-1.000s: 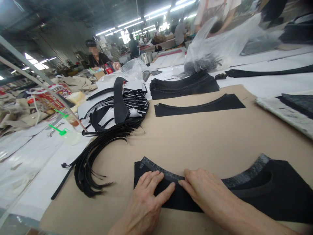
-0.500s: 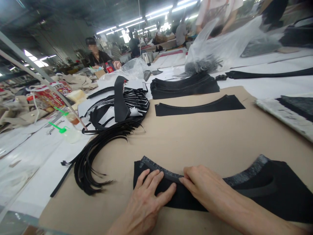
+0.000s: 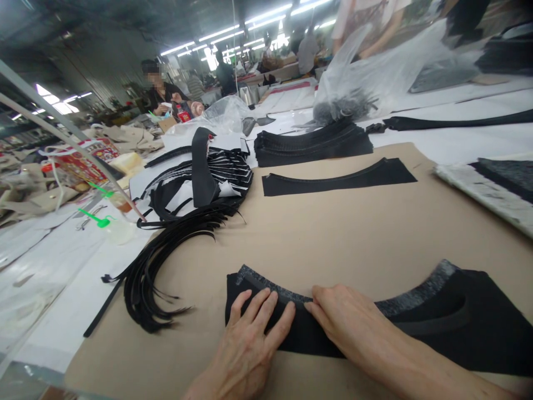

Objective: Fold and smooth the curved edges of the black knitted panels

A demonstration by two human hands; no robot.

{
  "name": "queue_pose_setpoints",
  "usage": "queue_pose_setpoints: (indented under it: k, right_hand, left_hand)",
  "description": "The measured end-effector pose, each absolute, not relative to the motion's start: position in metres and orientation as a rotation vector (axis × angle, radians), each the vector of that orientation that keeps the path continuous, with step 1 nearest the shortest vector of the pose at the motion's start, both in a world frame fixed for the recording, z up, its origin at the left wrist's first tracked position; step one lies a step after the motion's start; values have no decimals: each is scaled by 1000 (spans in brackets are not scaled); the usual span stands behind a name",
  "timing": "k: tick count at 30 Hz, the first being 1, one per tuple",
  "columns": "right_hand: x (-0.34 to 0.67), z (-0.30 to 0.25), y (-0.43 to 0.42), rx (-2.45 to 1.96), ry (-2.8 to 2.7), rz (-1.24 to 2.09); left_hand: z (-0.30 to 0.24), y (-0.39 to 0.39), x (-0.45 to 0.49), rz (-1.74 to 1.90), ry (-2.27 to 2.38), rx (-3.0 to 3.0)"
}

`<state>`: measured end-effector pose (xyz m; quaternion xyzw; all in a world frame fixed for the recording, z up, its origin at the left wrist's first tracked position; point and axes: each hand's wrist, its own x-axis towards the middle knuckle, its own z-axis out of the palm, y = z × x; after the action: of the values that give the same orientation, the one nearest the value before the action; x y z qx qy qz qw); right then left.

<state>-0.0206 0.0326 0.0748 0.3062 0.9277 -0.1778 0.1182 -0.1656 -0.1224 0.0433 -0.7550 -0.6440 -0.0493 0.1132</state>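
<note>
A black curved panel (image 3: 495, 328) lies on the tan sheet (image 3: 333, 233) right in front of me. Along its concave upper edge runs a speckled grey band (image 3: 420, 291). My left hand (image 3: 252, 339) rests on the panel's left part, fingers spread and tips near that band. Just to its right, the thumb and fingers of my right hand (image 3: 345, 311) are pinched at the band's lower edge on a narrow dark strip (image 3: 435, 324). The strip's free end curls over the panel to the right of my wrist; the exact pinch point is partly hidden.
A bundle of black strips (image 3: 141, 289) lies at left beside a green-tipped bottle (image 3: 119, 229). Farther back are a single black panel (image 3: 337, 179), a stack of panels (image 3: 312, 145) and cut pieces (image 3: 204, 172). A white board (image 3: 478, 191) sits right. People work beyond.
My left thumb has shifted slightly up and left, towards the band's edge. The right hand keeps its pinch almost in the same place. The view has tilted a little.
</note>
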Motion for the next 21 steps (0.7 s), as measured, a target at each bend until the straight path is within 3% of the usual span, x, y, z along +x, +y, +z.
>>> queue_pose_setpoints:
  k: [9,21]
  right_hand:
    - [-11,73,27,951,2728,-226]
    - [25,88,58,883,2633,-573]
  left_hand:
    - [36,-123,-166,-153,-1926,-2217]
    - [31,-121,-161,-276,-1921,-2154]
